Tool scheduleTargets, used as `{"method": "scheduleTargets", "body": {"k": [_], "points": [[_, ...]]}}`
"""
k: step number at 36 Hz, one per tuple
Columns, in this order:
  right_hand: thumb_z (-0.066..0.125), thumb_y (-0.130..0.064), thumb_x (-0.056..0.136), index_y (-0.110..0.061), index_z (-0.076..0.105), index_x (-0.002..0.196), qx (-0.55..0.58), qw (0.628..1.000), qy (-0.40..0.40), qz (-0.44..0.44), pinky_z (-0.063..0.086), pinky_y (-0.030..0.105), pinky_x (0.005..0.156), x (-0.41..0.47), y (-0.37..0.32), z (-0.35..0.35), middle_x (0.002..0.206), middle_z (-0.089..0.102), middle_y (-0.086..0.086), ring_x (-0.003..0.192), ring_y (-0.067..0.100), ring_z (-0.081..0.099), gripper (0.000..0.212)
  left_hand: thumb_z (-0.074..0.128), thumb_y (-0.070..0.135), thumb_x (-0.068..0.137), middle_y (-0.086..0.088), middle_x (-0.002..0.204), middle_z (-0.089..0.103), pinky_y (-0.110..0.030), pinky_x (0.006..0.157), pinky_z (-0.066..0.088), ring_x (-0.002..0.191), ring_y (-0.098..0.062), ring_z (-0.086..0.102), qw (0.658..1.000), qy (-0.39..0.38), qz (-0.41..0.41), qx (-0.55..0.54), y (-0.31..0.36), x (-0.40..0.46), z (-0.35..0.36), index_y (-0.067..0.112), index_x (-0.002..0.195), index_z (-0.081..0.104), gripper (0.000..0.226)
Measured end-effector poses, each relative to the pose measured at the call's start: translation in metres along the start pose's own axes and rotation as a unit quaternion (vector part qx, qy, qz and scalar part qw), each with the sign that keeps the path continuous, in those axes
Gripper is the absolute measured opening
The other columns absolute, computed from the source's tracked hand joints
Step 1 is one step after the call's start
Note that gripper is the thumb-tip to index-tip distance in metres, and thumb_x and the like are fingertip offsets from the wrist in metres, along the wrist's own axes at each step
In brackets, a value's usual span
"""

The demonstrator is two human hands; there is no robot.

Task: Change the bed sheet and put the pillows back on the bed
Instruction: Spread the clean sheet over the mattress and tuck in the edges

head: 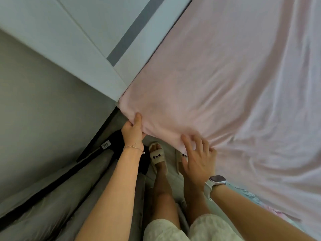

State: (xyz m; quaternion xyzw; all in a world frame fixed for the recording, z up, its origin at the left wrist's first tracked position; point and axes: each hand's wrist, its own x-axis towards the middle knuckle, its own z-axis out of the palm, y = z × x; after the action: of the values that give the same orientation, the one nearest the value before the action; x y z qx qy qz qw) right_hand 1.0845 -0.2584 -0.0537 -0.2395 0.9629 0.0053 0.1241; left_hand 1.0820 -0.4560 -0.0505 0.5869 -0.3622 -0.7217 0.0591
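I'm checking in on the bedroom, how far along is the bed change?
Done: the pink sheet is spread over the mattress top, though wrinkled. In hand: the left hand pinches the sheet at the bed corner while the right hand rests on its edge, fitting the corner. Left: smoothing and pillows; none are in view.

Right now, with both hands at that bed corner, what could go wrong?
1. The pink sheet is creased across the bed; tucking now may lock wrinkles in.
2. The left hand only pinches the corner, so it could slip free.
3. The slippers sit close under the overhanging edge; trapped fabric could trip her.
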Motion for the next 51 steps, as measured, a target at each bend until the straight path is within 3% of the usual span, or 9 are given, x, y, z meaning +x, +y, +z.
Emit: {"method": "scheduleTargets", "body": {"k": [4,8,14,18,24,33,42,46,51], "points": [[0.078,-0.013,0.049,-0.033,0.037,0.135,-0.031,0.999,-0.003,0.007,0.045,0.041,0.068,-0.010,0.014,0.009,0.122,0.043,0.008,0.107,0.031,0.042,0.097,0.054,0.015,0.095,-0.001,0.091,0.064,-0.031,0.072,0.058,0.081,-0.012,0.063,0.999,0.046,0.020,0.009,-0.001,0.004,0.004,0.013,0.093,0.061,0.007],[0.054,-0.001,0.060,-0.025,0.043,0.130,0.004,0.999,0.026,0.022,0.046,0.039,0.051,-0.020,0.043,0.004,0.115,0.044,0.012,0.092,0.033,0.041,0.076,0.052,0.018,0.096,0.001,0.088,0.060,-0.033,0.078,0.052,0.081,-0.015,0.060,0.997,0.068,0.008,0.019,0.000,0.010,0.013,0.012,0.096,0.057,0.008],[0.075,0.013,0.038,-0.011,0.053,0.091,0.051,0.999,0.004,0.008,0.047,0.033,0.045,-0.057,0.076,0.011,0.078,0.060,0.010,0.061,0.031,0.059,0.062,0.051,0.034,0.095,0.001,0.108,0.062,-0.031,0.071,0.055,0.097,-0.017,0.061,0.999,-0.018,-0.017,-0.037,-0.009,-0.005,0.003,0.020,0.121,0.052,0.029],[0.085,0.004,0.034,-0.011,0.064,0.070,0.043,0.999,-0.017,-0.011,0.054,0.034,0.056,-0.072,0.077,0.017,0.073,0.062,0.007,0.064,0.028,0.063,0.044,0.052,0.032,0.094,-0.002,0.119,0.060,-0.030,0.074,0.052,0.103,-0.019,0.059,0.996,-0.072,-0.059,-0.002,-0.036,-0.030,0.007,0.020,0.134,0.046,0.042],[0.073,-0.005,0.068,-0.015,0.052,0.104,0.107,0.989,0.080,0.068,0.048,0.042,0.069,-0.078,0.091,0.005,0.097,0.061,0.009,0.085,0.031,0.061,0.043,0.051,0.025,0.095,-0.009,0.120,0.058,-0.041,0.096,0.044,0.112,-0.027,0.054,0.989,-0.070,-0.133,-0.004,-0.079,-0.054,0.031,0.011,0.127,0.048,0.035],[0.086,-0.025,0.055,-0.018,0.049,0.116,-0.023,0.996,0.023,0.084,0.047,0.049,0.072,-0.111,0.151,0.017,0.107,0.057,0.014,0.093,0.035,0.057,0.072,0.055,0.021,0.094,-0.009,0.104,0.064,-0.037,0.085,0.050,0.096,-0.023,0.062,0.990,-0.053,-0.125,-0.032,-0.114,-0.069,0.037,0.005,0.115,0.056,0.027],[0.078,0.012,0.054,-0.006,0.057,0.068,0.048,0.993,0.043,0.100,0.046,0.037,0.056,-0.116,0.171,0.003,0.066,0.057,0.010,0.060,0.031,0.058,0.031,0.054,0.017,0.094,-0.008,0.107,0.061,-0.031,0.075,0.053,0.095,-0.021,0.060,0.983,-0.098,-0.154,-0.026,-0.135,-0.100,0.058,0.008,0.125,0.050,0.033],[0.076,0.015,0.052,-0.005,0.054,0.063,0.093,0.991,-0.011,0.097,0.041,0.031,0.049,-0.125,0.168,-0.003,0.059,0.054,0.011,0.051,0.030,0.055,0.031,0.064,0.014,0.088,-0.005,0.090,0.062,-0.027,0.061,0.054,0.081,-0.017,0.061,0.990,-0.040,-0.131,0.035,-0.131,-0.102,0.071,0.004,0.106,0.057,0.022],[0.078,0.013,0.046,-0.007,0.051,0.060,0.100,0.989,-0.051,0.094,0.029,0.025,0.047,-0.125,0.166,-0.007,0.056,0.052,0.009,0.046,0.027,0.051,0.037,0.063,0.012,0.089,-0.005,0.083,0.062,-0.024,0.068,0.057,0.075,-0.012,0.061,0.993,-0.002,-0.103,0.060,-0.137,-0.102,0.053,0.008,0.080,0.057,0.012]]}}
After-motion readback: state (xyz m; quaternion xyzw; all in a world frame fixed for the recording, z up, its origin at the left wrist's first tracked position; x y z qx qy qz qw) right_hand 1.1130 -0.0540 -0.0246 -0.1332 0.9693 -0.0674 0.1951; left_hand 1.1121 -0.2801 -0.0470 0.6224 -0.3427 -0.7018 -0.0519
